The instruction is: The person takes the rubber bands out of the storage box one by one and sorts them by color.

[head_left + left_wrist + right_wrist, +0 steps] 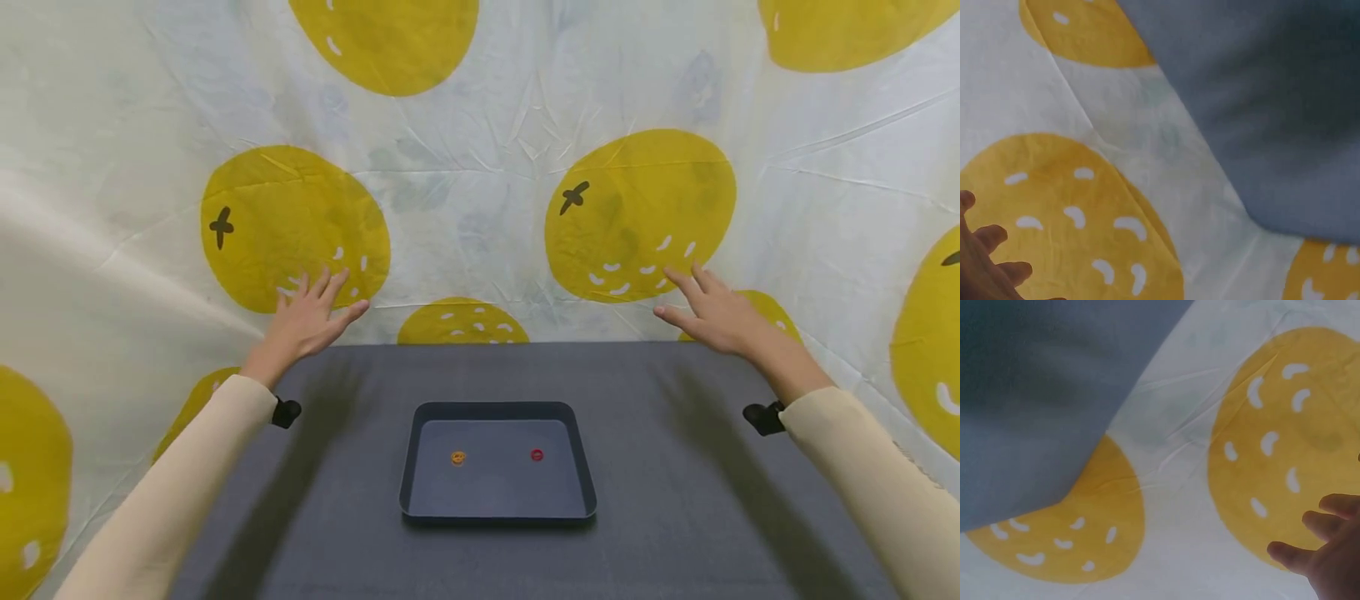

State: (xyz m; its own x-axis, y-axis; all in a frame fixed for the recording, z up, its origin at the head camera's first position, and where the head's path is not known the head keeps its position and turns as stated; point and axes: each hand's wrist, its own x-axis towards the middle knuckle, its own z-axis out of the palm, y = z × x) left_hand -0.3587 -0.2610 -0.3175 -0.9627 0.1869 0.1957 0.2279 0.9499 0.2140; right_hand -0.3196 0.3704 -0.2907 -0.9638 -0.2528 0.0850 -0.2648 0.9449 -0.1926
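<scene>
Both hands are raised above the far part of the table, fingers spread and holding nothing. In the head view my left hand [306,323] is up on the left and my right hand [715,312] on the right. Between and below them lies a dark shallow tray [498,511]. Inside it an orange ring-shaped item [458,457], perhaps more than one loop, sits left of centre. A small red ring [537,455] lies right of centre. Fingers of the left hand [991,262] show at the lower left of the left wrist view; the right hand [1335,550] is at lower right in its own.
A grey cloth-like surface covers the table [337,517], and the arms cast long shadows on it. Behind and at the sides hangs a white curtain [465,217] printed with large yellow fruit. Each wrist wears a dark camera mount.
</scene>
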